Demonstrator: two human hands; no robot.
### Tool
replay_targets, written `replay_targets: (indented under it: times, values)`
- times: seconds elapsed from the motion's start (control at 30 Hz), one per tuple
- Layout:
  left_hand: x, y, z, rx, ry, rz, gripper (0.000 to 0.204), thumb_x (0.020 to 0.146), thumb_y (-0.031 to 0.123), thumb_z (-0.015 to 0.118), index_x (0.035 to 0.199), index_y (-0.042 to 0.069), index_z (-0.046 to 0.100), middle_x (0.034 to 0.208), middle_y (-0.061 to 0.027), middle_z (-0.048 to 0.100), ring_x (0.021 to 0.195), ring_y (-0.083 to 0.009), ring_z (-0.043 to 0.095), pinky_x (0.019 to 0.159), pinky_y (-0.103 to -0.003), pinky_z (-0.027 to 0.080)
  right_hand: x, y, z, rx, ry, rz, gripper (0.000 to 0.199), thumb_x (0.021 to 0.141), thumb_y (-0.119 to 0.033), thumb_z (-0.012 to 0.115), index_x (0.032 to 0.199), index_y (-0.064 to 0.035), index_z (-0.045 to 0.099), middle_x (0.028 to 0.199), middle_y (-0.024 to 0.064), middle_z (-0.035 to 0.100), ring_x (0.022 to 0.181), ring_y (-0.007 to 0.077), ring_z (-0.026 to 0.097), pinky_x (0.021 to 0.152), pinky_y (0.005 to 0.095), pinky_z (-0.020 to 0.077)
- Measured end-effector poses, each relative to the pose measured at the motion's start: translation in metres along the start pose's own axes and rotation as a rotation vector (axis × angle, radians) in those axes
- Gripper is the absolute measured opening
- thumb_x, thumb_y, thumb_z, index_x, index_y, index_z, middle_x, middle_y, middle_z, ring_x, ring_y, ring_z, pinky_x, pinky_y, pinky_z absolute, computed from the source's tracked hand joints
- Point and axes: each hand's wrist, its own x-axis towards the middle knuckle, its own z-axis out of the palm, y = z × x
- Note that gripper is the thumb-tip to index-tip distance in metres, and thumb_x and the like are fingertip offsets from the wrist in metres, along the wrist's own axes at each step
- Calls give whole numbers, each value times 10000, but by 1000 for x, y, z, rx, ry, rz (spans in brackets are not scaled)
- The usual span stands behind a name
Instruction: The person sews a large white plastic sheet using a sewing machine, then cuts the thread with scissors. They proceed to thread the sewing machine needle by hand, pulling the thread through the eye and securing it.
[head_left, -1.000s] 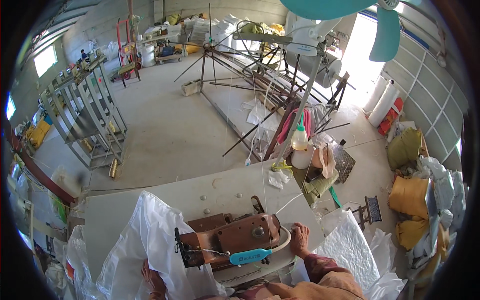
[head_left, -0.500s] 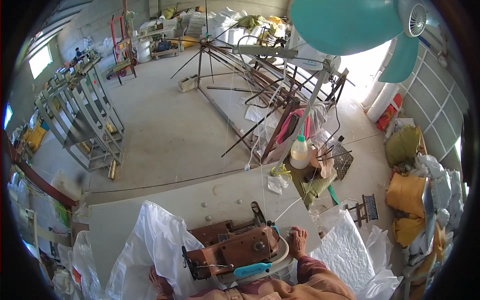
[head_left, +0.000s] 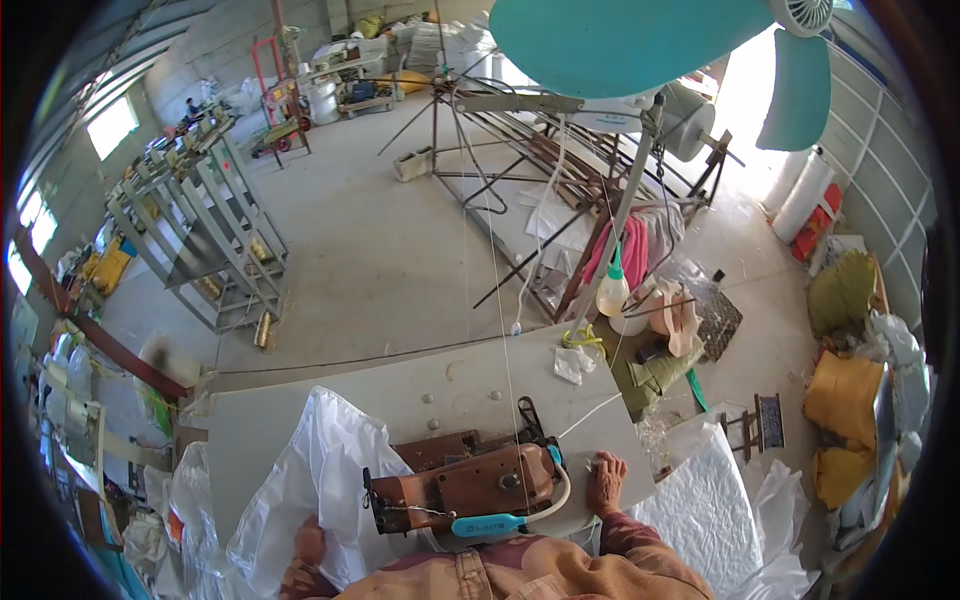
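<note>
A brown sewing machine [head_left: 480,488] with a light-blue tag or sleeve [head_left: 488,526] on its near side stands on the grey work table [head_left: 330,376]. To its left, a white woven plastic sheet or sack [head_left: 335,450] is bunched up and reaches under the machine's head end. My left hand [head_left: 309,541] is at the near left part of this sheet, its fingers closed on the material and partly hidden. Beyond the machine's right end, my right hand [head_left: 607,486] lies on the table top with fingers stretched forward, holding nothing that I can see.
A teal fan [head_left: 640,50] hangs over the far side. Behind the table stand a metal rod frame [head_left: 560,150] and a bottle [head_left: 612,294] hanging from a pole. White sheets [head_left: 700,500] drape at the right. Yellow sacks [head_left: 845,395] lie further right; a grey rack [head_left: 215,240] stands left.
My head view has shifted, so the scene sits further right and lower down. My left hand has moved forward along the sheet; my right hand stays on the table.
</note>
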Motion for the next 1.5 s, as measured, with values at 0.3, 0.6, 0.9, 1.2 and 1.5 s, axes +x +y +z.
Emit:
replay_targets:
  times: [0.3, 0.6, 0.9, 1.2, 1.5]
  values:
    - [96, 48, -181, 175, 144, -57, 129, 814, 122, 536, 735, 20, 542, 715, -218, 555, 724, -434, 566, 630, -493, 447, 2, -2, -8, 54, 9, 15, 147, 774, -52, 545, 920, -30, 552, 1161, 125, 561, 1164, 324, 483, 1051, 485, 282]
    - [321, 274, -301, -403, 127, 468, 279, 934, 114, 547, 1160, -35, 612, 1027, -128, 699, 928, -184, 669, 828, -288, 512, 40, -7, -18, 351, 87, 126, 100, 922, -51, 472, 957, -7, 553, 979, 140, 599, 948, 327, 568, 870, 426, 428]
    - [426, 425, -290, -1020, 71, 703, 263, 946, 94, 533, 1174, -6, 619, 1054, -57, 684, 957, -141, 651, 805, -264, 509, 217, -120, -151, 338, 302, -212, 156, 922, -61, 499, 1066, -34, 553, 888, 180, 611, 767, 362, 610, 638, 420, 469]
    - [463, 487, -299, -1341, 109, 825, 311, 930, 263, 630, 1129, 25, 646, 1048, -71, 686, 961, -157, 663, 782, -269, 519, 347, -195, -188, 570, 259, -306, 346, 959, -285, 511, 1140, 0, 589, 717, 129, 546, 661, 248, 557, 625, 365, 429]
    - [467, 540, -304, -1354, -20, 718, 294, 940, 253, 610, 1127, 31, 652, 1065, -78, 690, 975, -156, 660, 737, -237, 516, 409, -217, -208, 666, 309, -303, 441, 1005, -349, 399, 1205, -8, 594, 706, 100, 496, 689, 218, 494, 644, 347, 419]
